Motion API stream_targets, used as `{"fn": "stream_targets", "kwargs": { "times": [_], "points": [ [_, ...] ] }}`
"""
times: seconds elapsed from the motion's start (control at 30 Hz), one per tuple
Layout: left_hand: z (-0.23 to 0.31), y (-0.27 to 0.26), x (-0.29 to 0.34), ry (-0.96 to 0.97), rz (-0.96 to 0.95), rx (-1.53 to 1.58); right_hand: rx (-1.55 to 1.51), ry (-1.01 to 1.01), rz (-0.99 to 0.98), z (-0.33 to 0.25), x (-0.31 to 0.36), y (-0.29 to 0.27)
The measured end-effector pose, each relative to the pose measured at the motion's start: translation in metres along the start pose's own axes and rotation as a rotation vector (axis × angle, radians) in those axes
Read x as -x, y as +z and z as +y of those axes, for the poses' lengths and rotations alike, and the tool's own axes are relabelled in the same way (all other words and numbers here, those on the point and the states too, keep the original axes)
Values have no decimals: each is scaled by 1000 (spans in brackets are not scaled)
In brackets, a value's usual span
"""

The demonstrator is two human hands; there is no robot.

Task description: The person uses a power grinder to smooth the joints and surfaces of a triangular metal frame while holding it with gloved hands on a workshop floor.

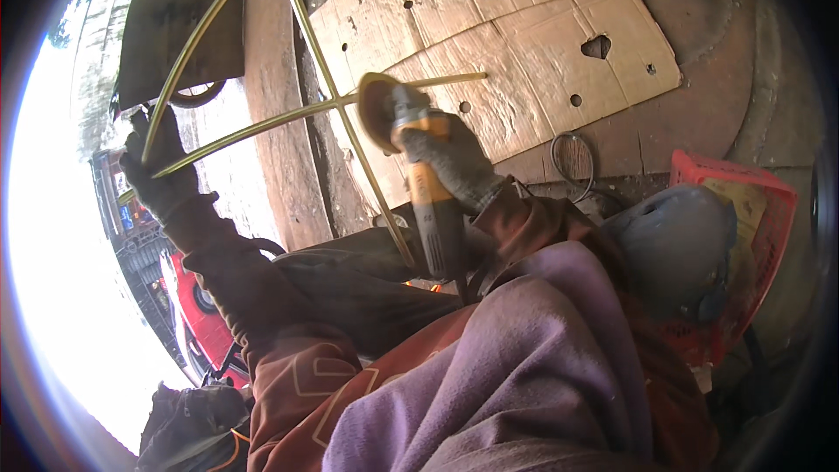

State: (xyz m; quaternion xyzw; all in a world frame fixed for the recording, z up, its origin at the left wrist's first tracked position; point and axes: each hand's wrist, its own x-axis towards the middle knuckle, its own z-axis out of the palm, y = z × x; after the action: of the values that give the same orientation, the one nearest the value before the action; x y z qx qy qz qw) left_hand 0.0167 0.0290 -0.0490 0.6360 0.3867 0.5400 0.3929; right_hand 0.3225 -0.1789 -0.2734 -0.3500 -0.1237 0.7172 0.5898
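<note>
Frame of thin gold-coloured metal bars [339, 104], with one curved side and two straight bars crossed near its middle, is held tilted above a flattened brown cardboard sheet with punched holes [533, 48]. Its left corner is gripped by the left hand in a dark glove [166, 153], whose fingers are wrapped over the bars. By the right hand in a grey knitted glove [459, 162], a yellow-and-black angle grinder [428, 197] is grasped around its body. The grinder's round brown disc [376, 114] is placed just beside the crossing, over one straight bar; whether that bar is touched cannot be told. At the right, a red plastic crate [778, 236] can be seen, partly hidden by the bent grey-clad knee [673, 240].
</note>
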Motion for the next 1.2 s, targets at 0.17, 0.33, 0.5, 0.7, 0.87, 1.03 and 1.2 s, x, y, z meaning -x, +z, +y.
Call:
{"fn": "stream_targets", "kwargs": {
  "times": [0.17, 0.33, 0.5, 0.7, 0.87, 1.03, 1.2],
  "points": [
    [-3, -18, 1, 59, 11, 43, -128, 136, 333, 20, -20, -74],
    [9, 17, 3, -63, 31, 399, 38, -25, 134, 23, -10, -15],
    [7, -7, 3, -158, 11, 665, -36, -48, 120, 15, -9, -27],
    [-18, -87, -23, -297, -40, 672, -70, 34, 231, 33, -23, -55],
    [-24, -28, -10, -165, 244, 55, -35, 91, 83, 17, -5, -16],
    [-29, -89, -9, -127, 112, -387, -152, 126, 399, 37, -29, -81],
    [-35, -82, -12, -166, -64, -109, -15, 24, 107, 30, -16, -23]
  ]
}}
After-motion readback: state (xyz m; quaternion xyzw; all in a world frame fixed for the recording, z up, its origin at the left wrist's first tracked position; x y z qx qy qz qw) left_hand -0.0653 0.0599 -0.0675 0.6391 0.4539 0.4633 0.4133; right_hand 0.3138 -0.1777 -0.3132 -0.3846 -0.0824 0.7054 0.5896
